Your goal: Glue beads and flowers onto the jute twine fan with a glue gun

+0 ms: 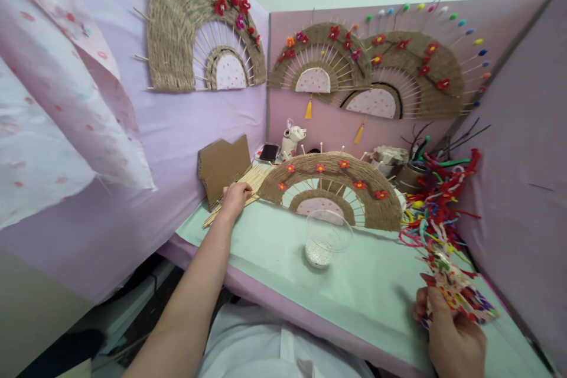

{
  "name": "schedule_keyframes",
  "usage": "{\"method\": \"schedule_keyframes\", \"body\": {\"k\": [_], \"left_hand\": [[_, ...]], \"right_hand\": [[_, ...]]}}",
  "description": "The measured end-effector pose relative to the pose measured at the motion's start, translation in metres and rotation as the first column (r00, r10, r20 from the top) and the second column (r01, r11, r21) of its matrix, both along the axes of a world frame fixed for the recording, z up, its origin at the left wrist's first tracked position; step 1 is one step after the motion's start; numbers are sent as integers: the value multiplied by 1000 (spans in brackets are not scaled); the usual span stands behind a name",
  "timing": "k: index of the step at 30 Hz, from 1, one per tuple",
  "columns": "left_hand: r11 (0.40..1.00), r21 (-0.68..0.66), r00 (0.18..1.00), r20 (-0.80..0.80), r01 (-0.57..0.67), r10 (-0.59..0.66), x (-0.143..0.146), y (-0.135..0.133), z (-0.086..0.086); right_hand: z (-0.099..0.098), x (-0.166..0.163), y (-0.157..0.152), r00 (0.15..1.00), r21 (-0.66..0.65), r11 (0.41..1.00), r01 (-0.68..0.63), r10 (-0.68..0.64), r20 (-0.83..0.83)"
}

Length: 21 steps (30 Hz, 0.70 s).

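Note:
My left hand (pixel 238 196) reaches to the back left of the table, its fingers curled over a pile of thin wooden sticks (pixel 256 177). What those fingers pinch, if anything, is hidden. Close by on the right leans a woven twine fan (pixel 376 201) with red flowers and a dotted pink half-round centre. At the right edge of the table, my right hand (pixel 454 328) grips a small clear bag of colourful pieces (pixel 465 295), slightly blurred. Between my hands stands a clear plastic cup (pixel 319 253) with white beads at its bottom.
Brown cardboard (pixel 224 168) leans at the left wall. Colourful pipe cleaners (pixel 438 201) heap at the right, beside a brown pot (pixel 410 177) holding dark twigs. A phone (pixel 269 153) and a white animal figure (pixel 292 139) stand behind. Finished fans (pixel 172 29) hang on the walls.

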<state>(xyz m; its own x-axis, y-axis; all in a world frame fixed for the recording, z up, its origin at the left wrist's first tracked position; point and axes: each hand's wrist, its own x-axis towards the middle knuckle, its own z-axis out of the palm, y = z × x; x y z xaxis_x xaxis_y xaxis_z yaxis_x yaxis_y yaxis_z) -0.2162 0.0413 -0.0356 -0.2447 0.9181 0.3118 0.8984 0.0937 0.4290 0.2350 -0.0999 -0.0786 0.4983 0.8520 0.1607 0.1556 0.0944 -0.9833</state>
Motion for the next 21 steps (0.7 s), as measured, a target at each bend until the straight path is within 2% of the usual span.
{"method": "schedule_keyframes", "body": {"k": [21], "left_hand": [[1000, -9, 1000, -10, 9, -9, 0, 1, 0]], "right_hand": [[2, -1, 0, 1000, 22, 1000, -15, 15, 3]]}}
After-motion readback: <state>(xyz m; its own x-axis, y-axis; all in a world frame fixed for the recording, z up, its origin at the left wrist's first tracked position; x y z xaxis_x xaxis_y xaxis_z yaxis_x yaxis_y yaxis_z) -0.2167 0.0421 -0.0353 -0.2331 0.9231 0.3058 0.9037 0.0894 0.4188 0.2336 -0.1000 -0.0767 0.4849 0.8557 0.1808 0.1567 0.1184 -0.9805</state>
